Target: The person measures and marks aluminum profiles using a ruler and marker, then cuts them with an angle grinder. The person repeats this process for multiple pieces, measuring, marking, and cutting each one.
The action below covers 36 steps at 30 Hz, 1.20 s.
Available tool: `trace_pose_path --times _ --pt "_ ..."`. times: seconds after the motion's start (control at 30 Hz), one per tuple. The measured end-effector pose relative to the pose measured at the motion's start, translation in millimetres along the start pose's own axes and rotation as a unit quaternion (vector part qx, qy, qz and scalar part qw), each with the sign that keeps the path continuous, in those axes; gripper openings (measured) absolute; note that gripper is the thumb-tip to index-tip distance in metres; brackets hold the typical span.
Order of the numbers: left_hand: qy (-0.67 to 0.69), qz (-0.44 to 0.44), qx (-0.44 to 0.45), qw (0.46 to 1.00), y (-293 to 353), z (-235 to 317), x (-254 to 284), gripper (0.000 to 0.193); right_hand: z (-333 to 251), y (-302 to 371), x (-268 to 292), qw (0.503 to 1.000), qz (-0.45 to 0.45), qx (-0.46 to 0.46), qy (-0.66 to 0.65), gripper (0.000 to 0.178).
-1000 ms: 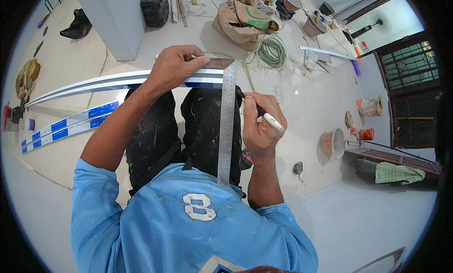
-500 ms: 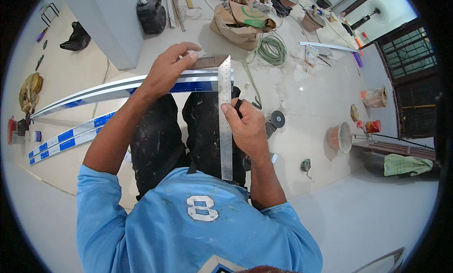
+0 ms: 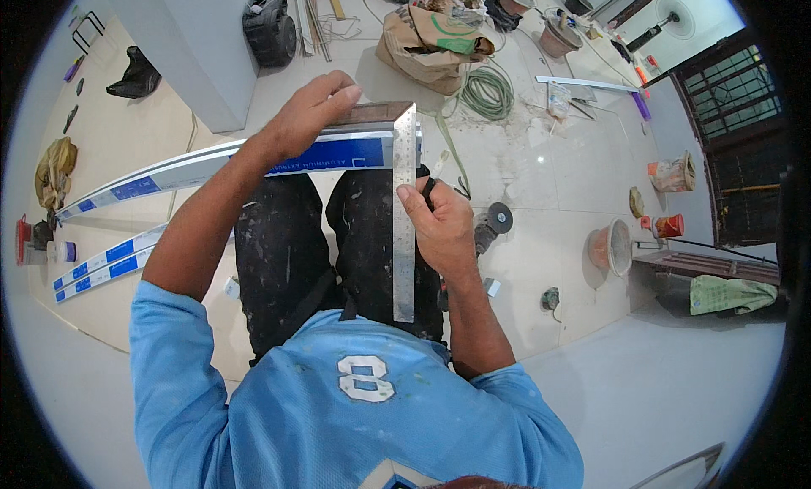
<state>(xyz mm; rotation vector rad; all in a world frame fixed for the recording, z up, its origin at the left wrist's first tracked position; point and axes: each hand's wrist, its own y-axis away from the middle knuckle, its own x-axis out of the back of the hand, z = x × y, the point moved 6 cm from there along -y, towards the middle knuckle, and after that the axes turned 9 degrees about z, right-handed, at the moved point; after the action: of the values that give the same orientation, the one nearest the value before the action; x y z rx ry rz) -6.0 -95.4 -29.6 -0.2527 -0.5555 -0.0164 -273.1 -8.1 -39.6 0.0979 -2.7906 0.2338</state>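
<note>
Hands [image 3: 441, 227] clamped on square [image 3: 405, 261] against strip [image 3: 346, 153], grinder [image 3: 499, 218] beside, green coil [image 3: 493, 109], sack [image 3: 412, 51] beyond

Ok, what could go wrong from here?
1. The L-shaped metal square with a brown handle might skew: the right hand has its thumb on the blade while also gripping a slim black pen-like tool.
2. The long silver metal profile with blue film could swing: it reaches far left, and the left hand is near its right end.
3. The black power tool with a round disc, on the floor to the right, might get kicked.
</note>
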Motion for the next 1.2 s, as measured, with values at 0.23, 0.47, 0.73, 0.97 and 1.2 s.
trace_pose_path --times 0.23,0.47,0.73,0.97,1.2 --pt "0.086 -0.197 0.037 0.976 -30 -16 -12 0.056 16 -9 -3 1.000 0.000 -0.016 0.002 0.028" --pt "0.109 -0.173 0.092 0.975 -13 -20 -28 0.043 13 -6 7 0.996 -0.033 -0.076 0.040 0.034" --pt "0.126 -0.129 0.134 0.975 -5 -20 -25 0.031 1 5 7 0.996 -0.040 -0.072 0.045 0.036" --pt "0.118 -0.132 0.141 0.974 -6 -34 -30 0.034 2 15 27 0.993 0.022 -0.066 0.091 0.029" --pt "0.112 -0.118 0.143 0.976 -2 -22 -31 0.038 -29 10 68 0.978 0.174 0.100 0.062 0.017"
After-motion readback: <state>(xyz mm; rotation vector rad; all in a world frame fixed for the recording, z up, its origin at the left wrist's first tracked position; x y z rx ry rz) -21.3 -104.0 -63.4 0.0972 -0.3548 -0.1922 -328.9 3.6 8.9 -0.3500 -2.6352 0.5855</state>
